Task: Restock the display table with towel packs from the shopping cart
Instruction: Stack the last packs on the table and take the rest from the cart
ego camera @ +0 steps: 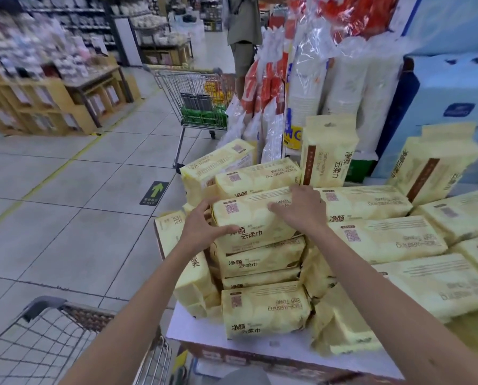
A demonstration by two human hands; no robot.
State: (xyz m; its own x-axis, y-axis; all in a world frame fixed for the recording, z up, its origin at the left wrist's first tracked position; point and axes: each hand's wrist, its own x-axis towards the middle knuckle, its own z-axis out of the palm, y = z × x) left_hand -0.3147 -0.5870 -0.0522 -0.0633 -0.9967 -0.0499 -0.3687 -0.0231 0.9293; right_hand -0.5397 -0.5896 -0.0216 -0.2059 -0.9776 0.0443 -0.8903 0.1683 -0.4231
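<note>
A yellow towel pack (pixel 256 218) lies on top of a stack of like packs on the display table (pixel 193 329). My left hand (pixel 201 229) holds its left end, thumb on the front face and fingers spread at the side. My right hand (pixel 301 209) lies flat on its top right part with fingers straight. Several more yellow packs (pixel 385 240) cover the table to the right, and two stand upright behind (pixel 326 151). The wire shopping cart (pixel 46 340) is at the lower left; its inside is mostly out of sight.
A second cart (pixel 196 98) with green and yellow goods stands ahead in the aisle. A person (pixel 243 31) stands beyond it. Bagged cups (pixel 310 79) and blue boxes (pixel 449 101) rise behind the table. Wooden shelves (pixel 51 104) line the left; tiled floor lies between.
</note>
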